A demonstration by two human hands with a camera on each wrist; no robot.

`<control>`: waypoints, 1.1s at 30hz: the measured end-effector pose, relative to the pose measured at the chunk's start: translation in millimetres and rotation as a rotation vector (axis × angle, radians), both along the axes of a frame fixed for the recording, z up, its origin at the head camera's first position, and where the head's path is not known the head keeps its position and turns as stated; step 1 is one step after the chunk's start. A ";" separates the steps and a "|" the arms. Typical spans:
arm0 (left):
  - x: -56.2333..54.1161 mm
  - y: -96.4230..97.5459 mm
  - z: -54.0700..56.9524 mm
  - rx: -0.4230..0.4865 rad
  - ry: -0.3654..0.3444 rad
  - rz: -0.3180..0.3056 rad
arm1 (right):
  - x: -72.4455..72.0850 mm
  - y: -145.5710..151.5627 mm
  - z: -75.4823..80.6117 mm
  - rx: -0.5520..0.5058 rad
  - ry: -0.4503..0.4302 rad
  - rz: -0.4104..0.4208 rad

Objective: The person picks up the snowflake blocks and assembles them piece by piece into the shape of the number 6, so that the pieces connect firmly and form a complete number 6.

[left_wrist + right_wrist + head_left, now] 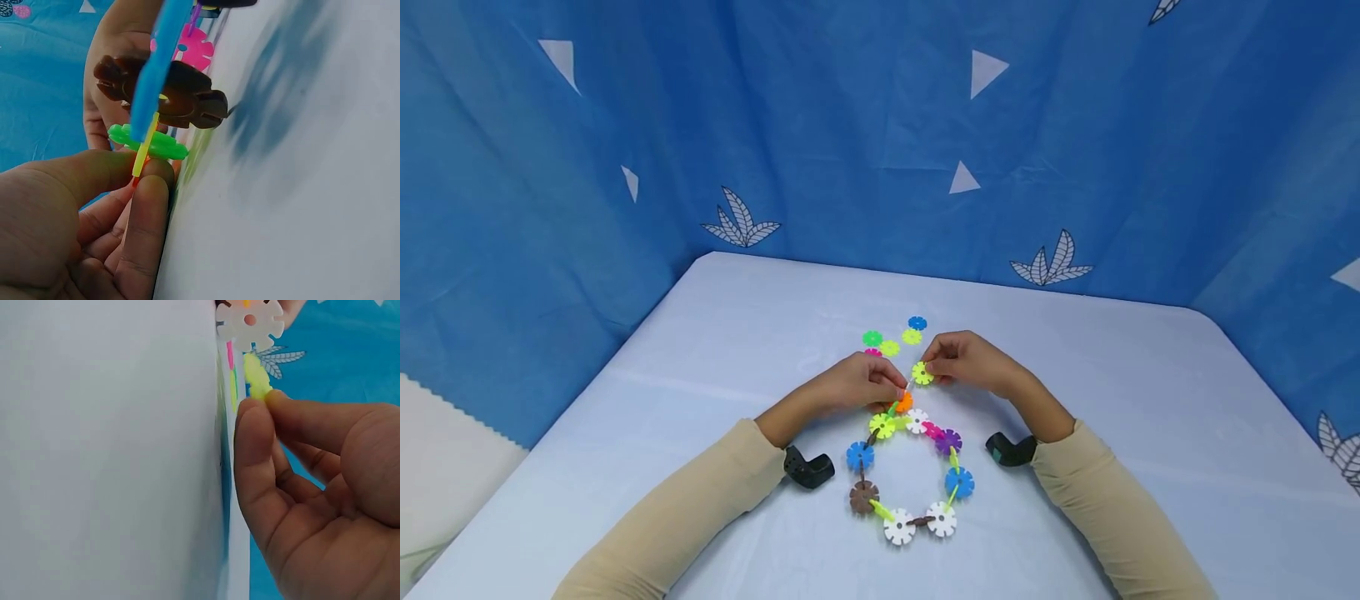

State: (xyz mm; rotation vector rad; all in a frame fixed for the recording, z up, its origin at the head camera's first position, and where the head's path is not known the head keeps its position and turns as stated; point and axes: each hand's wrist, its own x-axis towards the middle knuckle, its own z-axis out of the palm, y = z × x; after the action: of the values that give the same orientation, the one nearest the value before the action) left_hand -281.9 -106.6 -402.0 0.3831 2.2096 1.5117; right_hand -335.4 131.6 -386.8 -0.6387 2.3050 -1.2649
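Notched plastic discs, slotted together, form a ring on the table, with a brown disc (863, 497) at its left and a blue disc (959, 482) at its right. My left hand (861, 382) pinches an orange disc (905, 402) at the ring's far side. Beside those fingertips in the left wrist view are a green disc (150, 142) and a larger-looking brown one. Between thumb and forefinger, my right hand (973, 362) holds a yellow disc (921, 374). A white disc (250, 324) stands right at the yellow disc's edge in the right wrist view.
Loose discs lie beyond the hands: a green disc (872, 338), a blue disc (917, 322), two yellow ones and a pink one partly behind the left hand. The white table (760, 317) ends at a blue curtain (865, 167). Black devices sit at both wrists.
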 end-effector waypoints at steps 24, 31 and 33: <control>0.4 5.9 -3.4 -0.001 0.089 0.004 | 3.6 -9.8 -1.3 -0.086 -0.149 -0.084; -2.5 4.0 -4.6 0.005 0.041 0.003 | 1.5 -8.2 1.1 -0.032 -0.085 -0.026; -2.5 4.3 -3.8 0.007 0.015 0.004 | -0.4 -5.0 1.8 0.017 -0.042 -0.021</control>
State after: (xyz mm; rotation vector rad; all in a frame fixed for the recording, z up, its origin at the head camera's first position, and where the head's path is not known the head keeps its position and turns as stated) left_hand -284.4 -102.2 -405.7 0.3933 2.2180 1.5240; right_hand -335.8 126.6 -384.9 -0.5784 2.2909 -1.2551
